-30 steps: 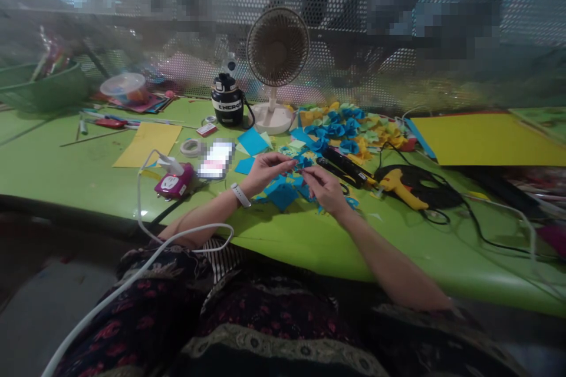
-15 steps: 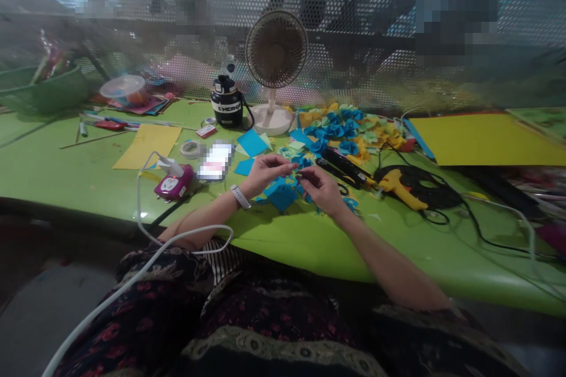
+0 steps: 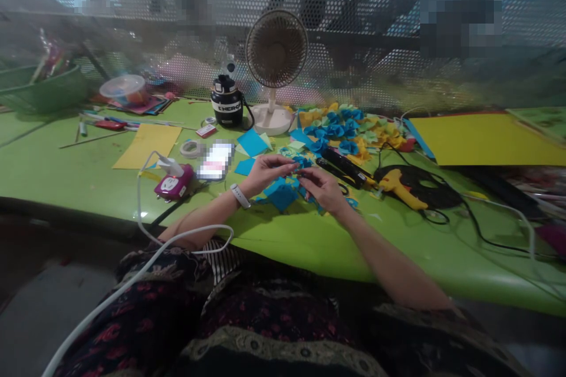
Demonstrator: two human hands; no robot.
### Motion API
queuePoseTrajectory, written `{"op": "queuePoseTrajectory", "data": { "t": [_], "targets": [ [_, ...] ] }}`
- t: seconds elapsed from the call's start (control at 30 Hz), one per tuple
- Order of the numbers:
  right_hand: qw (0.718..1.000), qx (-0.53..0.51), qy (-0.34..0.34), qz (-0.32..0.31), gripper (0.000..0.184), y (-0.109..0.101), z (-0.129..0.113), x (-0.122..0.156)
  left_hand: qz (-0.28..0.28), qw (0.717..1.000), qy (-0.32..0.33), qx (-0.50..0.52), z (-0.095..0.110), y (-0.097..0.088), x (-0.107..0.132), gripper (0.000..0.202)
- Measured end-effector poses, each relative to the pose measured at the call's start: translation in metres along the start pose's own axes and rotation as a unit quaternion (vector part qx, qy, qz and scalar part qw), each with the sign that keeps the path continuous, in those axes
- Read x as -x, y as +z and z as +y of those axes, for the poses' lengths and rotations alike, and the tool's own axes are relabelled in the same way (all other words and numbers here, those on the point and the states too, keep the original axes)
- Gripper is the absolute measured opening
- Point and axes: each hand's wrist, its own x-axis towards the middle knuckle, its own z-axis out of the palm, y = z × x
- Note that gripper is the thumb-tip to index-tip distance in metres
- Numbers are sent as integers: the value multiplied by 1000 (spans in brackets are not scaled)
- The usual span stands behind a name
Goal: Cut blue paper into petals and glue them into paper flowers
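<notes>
My left hand [image 3: 270, 171], with a white watch at the wrist, pinches with thumb and forefinger. My right hand [image 3: 324, 188] faces it in a similar pinch, the fingertips of both nearly meeting. Whatever lies between the fingers is too small to make out. Below and around the fingers are cut blue paper pieces [image 3: 283, 194] and scraps. Just behind, several blue paper flowers [image 3: 336, 129] are heaped with yellow and pale green ones. Black-handled scissors or a similar black tool [image 3: 342, 166] lies right of my right hand.
A yellow glue gun [image 3: 403, 189] rests on a black disc at the right. At the left are a phone [image 3: 216, 160], a tape roll [image 3: 191, 149] and a purple socket block [image 3: 174, 182] with a white cable. A fan [image 3: 276, 50] and a black bottle [image 3: 226, 103] stand behind.
The fingers of both hands have shifted very slightly at the pinch. Everything else on the table looks the same.
</notes>
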Motion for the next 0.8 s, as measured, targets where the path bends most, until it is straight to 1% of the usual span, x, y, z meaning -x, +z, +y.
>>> {"op": "queuePoseTrajectory", "data": {
  "t": [0.13, 0.17, 0.3, 0.4, 0.47, 0.63, 0.7, 0.8],
  "targets": [
    [997, 39, -47, 57, 40, 2, 1, 1, 15, 1000, 8, 2, -1, -1, -1, 37],
    [996, 43, -54, 61, 39, 3, 1, 2, 20, 1000, 8, 3, -1, 0, -1, 37],
    [998, 30, -43, 39, 35, 3, -1, 1, 26, 1000, 4, 1, 1, 0, 0, 38],
    [998, 26, -40, 48, 33, 1, -3, 1, 12, 1000, 6, -1, 3, 0, 0, 37],
    [998, 29, -38, 43, 31, 0, -3, 1, 13, 1000, 2, 6, 3, 1, 0, 37],
    [1000, 12, -19, 14, 33, 1, -1, 1, 16, 999, -21, 32, 1, 1, -1, 40],
    [999, 3, -26, 21, 36, 2, 1, 1, 20, 999, -17, 32, 1, 1, -1, 40],
    [998, 4, -35, 46, 39, 3, 3, 2, 24, 999, -1, 25, 1, 1, -1, 38]
  ]
}}
